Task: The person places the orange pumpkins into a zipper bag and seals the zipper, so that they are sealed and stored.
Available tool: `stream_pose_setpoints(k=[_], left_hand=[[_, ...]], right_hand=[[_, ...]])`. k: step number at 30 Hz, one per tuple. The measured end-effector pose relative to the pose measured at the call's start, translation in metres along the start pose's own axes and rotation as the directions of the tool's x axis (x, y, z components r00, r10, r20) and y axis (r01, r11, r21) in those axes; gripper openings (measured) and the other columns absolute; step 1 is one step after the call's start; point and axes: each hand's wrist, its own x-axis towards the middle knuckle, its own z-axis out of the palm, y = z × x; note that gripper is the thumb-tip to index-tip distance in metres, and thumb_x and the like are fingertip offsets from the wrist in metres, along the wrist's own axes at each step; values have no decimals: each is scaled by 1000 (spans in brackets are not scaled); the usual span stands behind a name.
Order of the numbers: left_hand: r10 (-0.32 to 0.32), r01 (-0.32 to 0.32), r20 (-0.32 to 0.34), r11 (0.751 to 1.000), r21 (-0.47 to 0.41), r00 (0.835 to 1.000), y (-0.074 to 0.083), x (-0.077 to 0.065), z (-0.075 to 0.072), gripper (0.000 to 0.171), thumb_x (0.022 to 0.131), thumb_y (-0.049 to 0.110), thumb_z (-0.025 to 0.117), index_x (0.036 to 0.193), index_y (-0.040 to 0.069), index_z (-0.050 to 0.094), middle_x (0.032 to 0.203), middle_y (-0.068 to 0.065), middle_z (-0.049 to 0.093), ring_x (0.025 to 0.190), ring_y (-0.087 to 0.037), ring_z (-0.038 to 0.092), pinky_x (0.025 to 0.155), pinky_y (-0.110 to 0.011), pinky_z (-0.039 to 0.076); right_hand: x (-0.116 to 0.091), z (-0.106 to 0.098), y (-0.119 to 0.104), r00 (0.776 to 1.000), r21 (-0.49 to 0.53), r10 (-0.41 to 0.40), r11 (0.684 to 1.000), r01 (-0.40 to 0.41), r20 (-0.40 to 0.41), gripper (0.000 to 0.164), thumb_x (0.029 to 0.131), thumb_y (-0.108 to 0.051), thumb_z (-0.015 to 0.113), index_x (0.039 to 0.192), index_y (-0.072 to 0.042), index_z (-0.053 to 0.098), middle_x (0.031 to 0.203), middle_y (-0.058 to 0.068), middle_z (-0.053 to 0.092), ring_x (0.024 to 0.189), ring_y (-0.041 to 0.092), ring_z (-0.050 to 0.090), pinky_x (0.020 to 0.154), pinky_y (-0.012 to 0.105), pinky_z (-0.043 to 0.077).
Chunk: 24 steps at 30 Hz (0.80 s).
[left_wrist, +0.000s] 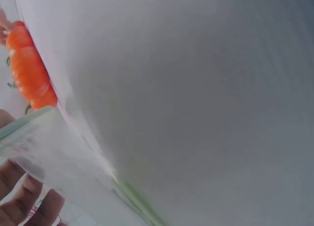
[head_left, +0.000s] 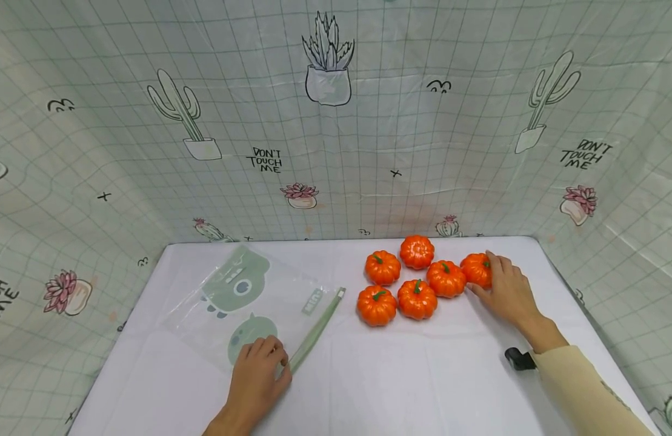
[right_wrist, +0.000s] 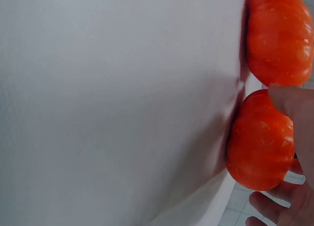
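i'm reading the dial from the middle of the white-covered table (head_left: 368, 387), as my head view shows it. at ten o'clock lies a flat, clear plastic bag with green cartoon prints (head_left: 289, 303), a narrow pale green strip (head_left: 316, 332) running along its right edge. at eight o'clock my left hand (head_left: 257, 370) pinches the bag near the lower end of that strip; the left wrist view gives me the film across my fingers. at one o'clock sit five glossy, ribbed orange pumpkins (head_left: 417, 299), loosely clustered. at two o'clock, just beside the rightmost of them, is a sixth orange pumpkin (head_left: 474, 270), on the table, with my right hand (head_left: 507, 293) gripping it, thumb on the near side, fingers around the far side. at six o'clock from that hand, beside the beige sleeve (head_left: 583, 387), is a small black object (head_left: 518, 358) i can't identify.
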Motion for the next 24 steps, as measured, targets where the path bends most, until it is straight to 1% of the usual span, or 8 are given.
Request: stream_pose_setpoints(k=[6,12,17,24], left_hand=[[-3,-3,-91,998,-56,996,-1,1,3,33,61,1,87,68,19,60,91,6,60,81,-16,54,71,-37,46],[-7,1,-124,999,-45,992,0,3,3,33,59,1,87,66,19,61,92,5,60,82,-16,54,72,-36,46],[-4,-2,-155,999,-41,988,2,5,4,31,58,0,86,65,19,62,90,5,60,80,-16,53,70,-36,45],[-12,5,-191,999,-40,981,4,10,5,31,56,-2,87,64,16,62,88,3,59,76,-18,51,66,-35,42]], right_hand=[[3,1,1,999,5,38,999,-38,30,85,90,-27,81,149,17,36,138,45,43,119,65,44,101,78,38],[5,0,1,998,14,54,998,-54,25,84,89,-25,82,147,17,38,134,45,44,117,64,45,100,77,38],[3,-2,1,996,6,90,996,-90,22,86,88,-27,84,147,17,39,134,44,45,118,63,44,101,76,38],[-5,-12,2,992,22,128,992,-128,-5,84,88,-26,82,147,17,39,133,44,45,116,62,43,100,77,38]])
